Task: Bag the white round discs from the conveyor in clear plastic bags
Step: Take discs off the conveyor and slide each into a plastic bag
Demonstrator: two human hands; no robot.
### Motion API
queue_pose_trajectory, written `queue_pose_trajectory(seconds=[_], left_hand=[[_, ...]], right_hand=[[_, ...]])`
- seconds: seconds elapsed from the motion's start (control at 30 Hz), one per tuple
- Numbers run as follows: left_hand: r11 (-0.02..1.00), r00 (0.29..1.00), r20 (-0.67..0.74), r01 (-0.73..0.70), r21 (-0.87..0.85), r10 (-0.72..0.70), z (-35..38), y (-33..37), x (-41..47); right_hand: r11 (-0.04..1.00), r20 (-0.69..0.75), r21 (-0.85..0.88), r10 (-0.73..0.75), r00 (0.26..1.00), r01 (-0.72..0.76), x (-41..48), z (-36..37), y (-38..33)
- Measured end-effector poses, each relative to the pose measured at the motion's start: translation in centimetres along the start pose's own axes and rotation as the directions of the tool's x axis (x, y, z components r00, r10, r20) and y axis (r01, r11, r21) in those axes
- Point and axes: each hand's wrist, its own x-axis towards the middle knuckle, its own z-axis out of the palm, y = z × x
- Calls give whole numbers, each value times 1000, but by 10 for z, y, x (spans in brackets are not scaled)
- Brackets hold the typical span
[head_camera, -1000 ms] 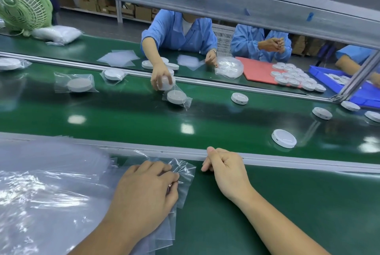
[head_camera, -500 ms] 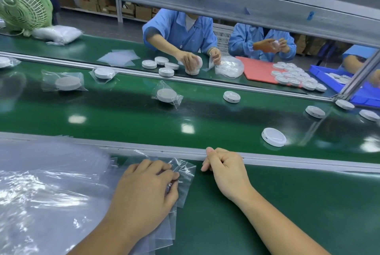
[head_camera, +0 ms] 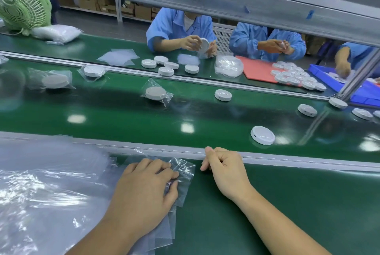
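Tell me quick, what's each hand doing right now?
Left hand: pressed flat on a clear bag, fingers pinching its top layer.
Right hand: loosely curled, empty, resting by the rail.

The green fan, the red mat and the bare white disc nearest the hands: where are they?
Green fan [head_camera: 21, 5], head view, middle of its grille.
Red mat [head_camera: 257, 70], head view, bare left part.
Nearest bare white disc [head_camera: 262, 135], head view, centre of its top.
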Motion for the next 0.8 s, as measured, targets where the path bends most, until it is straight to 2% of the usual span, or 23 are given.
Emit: queue_pose_trajectory(seconds=[0.6, 0.67, 0.73, 0.77, 0.8], left_hand=[[1000, 1000, 20, 11, 0, -11, -3, 1, 0], [1000, 1000, 13, 9, 0, -9, -2, 0, 0], [1000, 1000, 5, 6, 0, -6, 0, -1, 0], [1000, 1000, 5, 3, 1, -3, 0, -1, 0], [1000, 1000, 8, 0, 0, 0, 1, -2, 1]], right_hand=[[999, 23, -30, 22, 999, -22, 0, -1, -3], [1000, -4, 16, 23, 1000, -23, -1, -1, -5], [991, -89, 128, 44, 995, -32, 2, -3, -5], [994, -134, 91, 70, 989, -58, 8, -5, 1], [993, -167, -60, 87, 982, -98, 18, -11, 8]])
